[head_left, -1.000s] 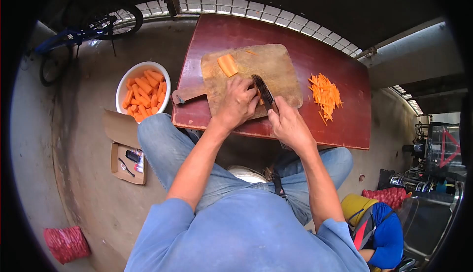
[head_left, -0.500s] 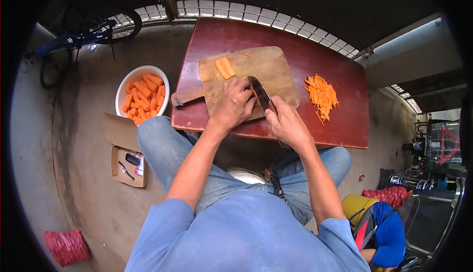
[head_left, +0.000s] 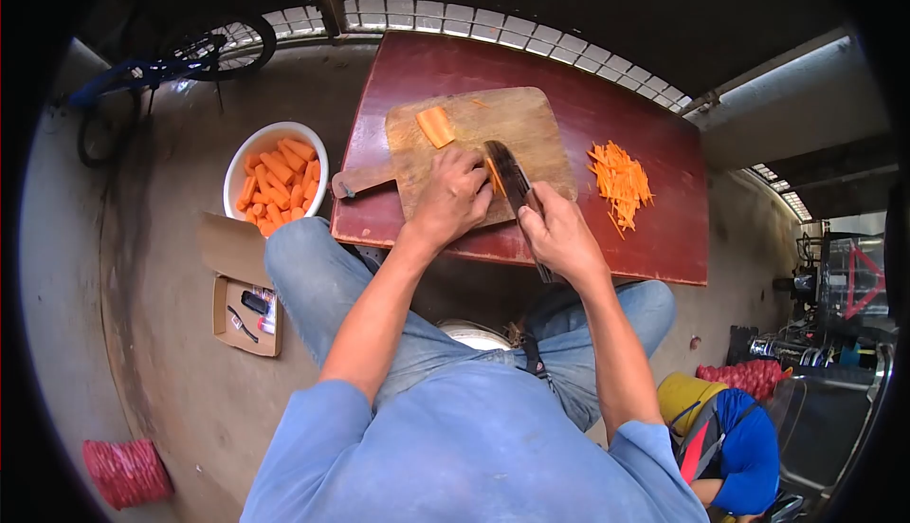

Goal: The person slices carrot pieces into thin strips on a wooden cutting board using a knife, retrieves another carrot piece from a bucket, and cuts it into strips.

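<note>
A wooden cutting board with a handle lies on the dark red table. My left hand has its fingers bent over a carrot piece near the board's middle, pressing it down; most of the piece is hidden. My right hand is closed around the handle of a dark knife, whose blade is beside my left fingertips. Carrot slices rest at the upper left of the board. A heap of carrot strips lies on the table to the right.
On the floor at left, a white tub holds several peeled carrots, with an open cardboard box below it. Red net sacks lie at lower left and right. A bicycle stands behind. A person in blue is at lower right.
The knife blade has shifted slightly right, away from my left fingertips, showing more of the carrot piece. My left hand stays in nearly the same place.
</note>
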A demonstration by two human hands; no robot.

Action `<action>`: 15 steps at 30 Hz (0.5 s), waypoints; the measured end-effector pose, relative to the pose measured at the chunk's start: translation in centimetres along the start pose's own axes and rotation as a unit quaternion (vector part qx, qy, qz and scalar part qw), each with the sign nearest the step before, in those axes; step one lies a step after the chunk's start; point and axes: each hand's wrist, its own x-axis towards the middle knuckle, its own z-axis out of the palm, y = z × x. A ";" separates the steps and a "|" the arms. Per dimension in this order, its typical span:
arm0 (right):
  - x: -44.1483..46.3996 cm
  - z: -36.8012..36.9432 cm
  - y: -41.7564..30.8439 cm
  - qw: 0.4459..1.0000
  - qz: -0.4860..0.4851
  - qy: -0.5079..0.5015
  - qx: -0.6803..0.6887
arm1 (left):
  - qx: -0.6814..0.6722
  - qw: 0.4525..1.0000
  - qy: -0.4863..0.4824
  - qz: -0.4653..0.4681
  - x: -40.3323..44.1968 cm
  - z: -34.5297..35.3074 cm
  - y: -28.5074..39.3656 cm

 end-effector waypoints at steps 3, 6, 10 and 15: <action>-0.6 0.3 -0.1 1.000 0.001 0.008 0.018 | 0.005 1.000 0.007 -0.004 0.4 -0.3 0.8; -1.1 0.5 -0.4 0.999 -0.035 0.029 -0.025 | 0.028 1.000 0.009 -0.003 0.4 0.5 0.3; -1.8 -0.6 -1.0 0.999 -0.011 0.049 0.014 | 0.011 1.000 0.020 0.000 0.2 0.4 -0.5; -1.5 0.6 -1.8 0.988 0.057 -0.011 0.144 | -0.061 0.991 0.115 -0.021 0.3 1.1 -1.0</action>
